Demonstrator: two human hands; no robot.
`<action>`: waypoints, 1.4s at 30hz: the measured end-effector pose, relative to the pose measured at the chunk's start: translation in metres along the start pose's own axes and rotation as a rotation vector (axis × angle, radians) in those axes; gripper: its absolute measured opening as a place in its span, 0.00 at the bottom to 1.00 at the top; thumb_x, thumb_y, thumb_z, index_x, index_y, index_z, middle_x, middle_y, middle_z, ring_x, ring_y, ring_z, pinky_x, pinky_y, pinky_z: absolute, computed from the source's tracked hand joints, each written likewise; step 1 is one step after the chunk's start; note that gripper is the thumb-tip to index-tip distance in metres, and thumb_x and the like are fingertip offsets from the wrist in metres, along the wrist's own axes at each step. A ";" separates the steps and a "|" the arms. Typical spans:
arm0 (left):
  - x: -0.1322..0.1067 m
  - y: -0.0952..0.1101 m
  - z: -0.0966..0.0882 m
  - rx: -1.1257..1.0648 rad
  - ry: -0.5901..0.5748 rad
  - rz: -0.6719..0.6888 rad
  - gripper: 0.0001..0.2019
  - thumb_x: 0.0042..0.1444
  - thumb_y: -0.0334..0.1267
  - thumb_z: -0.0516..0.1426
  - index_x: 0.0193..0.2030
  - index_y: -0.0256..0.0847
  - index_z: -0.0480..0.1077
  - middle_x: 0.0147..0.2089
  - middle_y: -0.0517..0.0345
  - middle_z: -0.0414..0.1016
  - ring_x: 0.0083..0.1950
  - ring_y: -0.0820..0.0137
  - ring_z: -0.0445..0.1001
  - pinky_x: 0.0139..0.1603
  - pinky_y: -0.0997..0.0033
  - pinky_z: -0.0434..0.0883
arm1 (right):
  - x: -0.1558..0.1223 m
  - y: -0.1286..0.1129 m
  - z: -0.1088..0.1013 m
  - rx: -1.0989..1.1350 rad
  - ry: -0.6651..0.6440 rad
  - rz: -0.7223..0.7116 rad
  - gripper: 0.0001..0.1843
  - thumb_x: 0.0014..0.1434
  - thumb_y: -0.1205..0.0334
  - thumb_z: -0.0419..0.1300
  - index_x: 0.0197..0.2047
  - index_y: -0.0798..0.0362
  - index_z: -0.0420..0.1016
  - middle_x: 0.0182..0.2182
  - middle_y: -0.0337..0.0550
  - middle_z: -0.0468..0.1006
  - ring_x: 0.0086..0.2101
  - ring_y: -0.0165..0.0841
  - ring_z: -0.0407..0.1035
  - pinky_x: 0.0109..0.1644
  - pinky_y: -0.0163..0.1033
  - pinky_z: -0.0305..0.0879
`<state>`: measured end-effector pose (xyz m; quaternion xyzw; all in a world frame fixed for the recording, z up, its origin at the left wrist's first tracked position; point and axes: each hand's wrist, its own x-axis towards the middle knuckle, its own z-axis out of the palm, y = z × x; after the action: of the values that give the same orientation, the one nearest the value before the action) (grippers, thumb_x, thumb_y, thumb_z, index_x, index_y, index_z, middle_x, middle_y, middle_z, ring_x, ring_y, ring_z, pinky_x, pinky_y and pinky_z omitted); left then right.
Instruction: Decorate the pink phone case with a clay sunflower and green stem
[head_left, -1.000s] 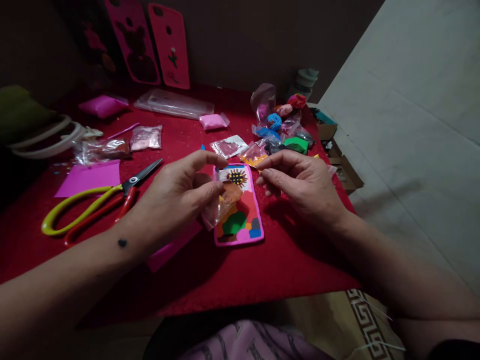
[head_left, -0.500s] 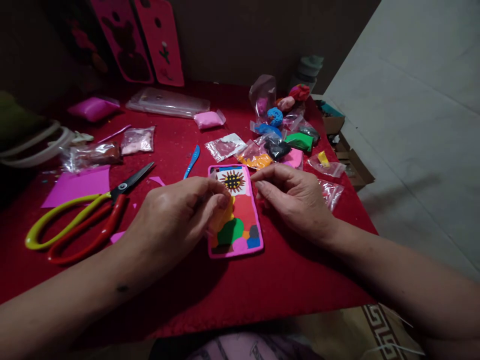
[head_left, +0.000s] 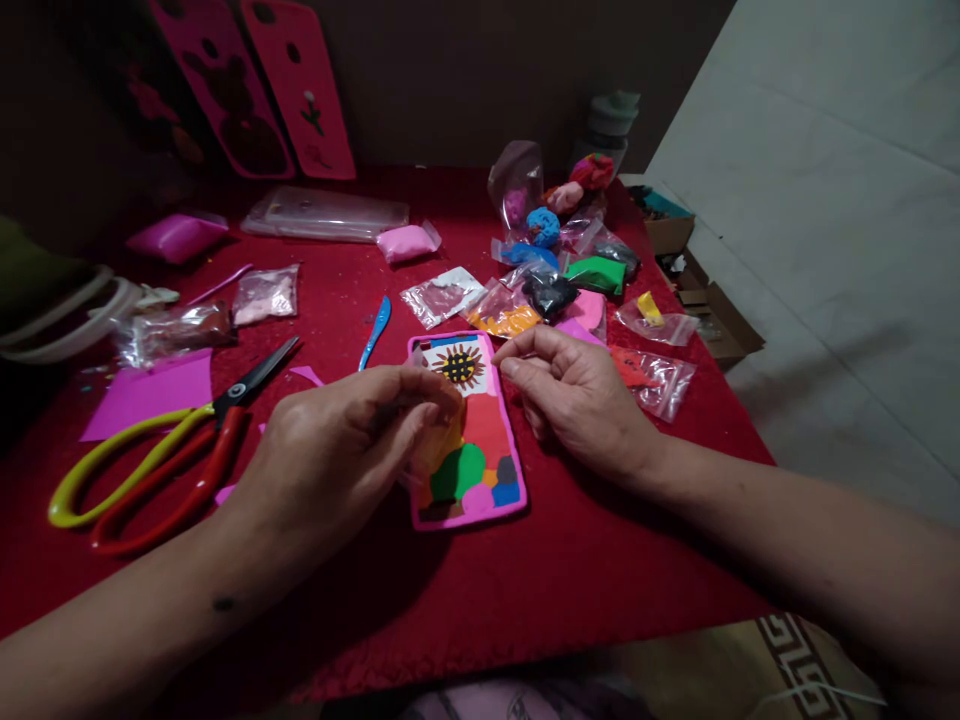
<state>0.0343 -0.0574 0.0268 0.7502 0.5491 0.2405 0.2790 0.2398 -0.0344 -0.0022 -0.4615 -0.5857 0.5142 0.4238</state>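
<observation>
A phone case (head_left: 487,425) with a pink clay rim lies on the red cloth, decorated with a dark-centred sunburst on white, a red band and coloured round patches. Over its left side, my left hand (head_left: 352,430) is closed on a clear plastic bag (head_left: 420,455) that looks yellowish; part of the case is hidden behind it. Beside the upper right edge of the case is my right hand (head_left: 577,400), thumb and forefinger pinched together. Whatever may be between those fingertips is too small to make out.
Scissors (head_left: 214,420) lie half open at left by a magenta sheet (head_left: 154,395). A blue clay knife (head_left: 376,330) is behind the case. Several bags of clay, including a green one (head_left: 595,274), crowd the back right. Decorated cases (head_left: 304,100) lean against the wall.
The view has shifted slightly, moving the table things a little left. Both hands keep nearly the same pose over and beside the case.
</observation>
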 end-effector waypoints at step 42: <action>0.000 0.001 -0.001 -0.039 0.056 0.062 0.12 0.64 0.43 0.56 0.44 0.44 0.81 0.35 0.66 0.86 0.31 0.75 0.82 0.32 0.85 0.74 | 0.001 0.000 0.001 0.041 -0.028 0.030 0.06 0.66 0.64 0.58 0.35 0.53 0.69 0.16 0.24 0.62 0.15 0.21 0.55 0.19 0.33 0.47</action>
<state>0.0340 -0.0578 0.0279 0.7543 0.5283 0.2807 0.2705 0.2386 -0.0333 -0.0026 -0.4542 -0.5741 0.5386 0.4172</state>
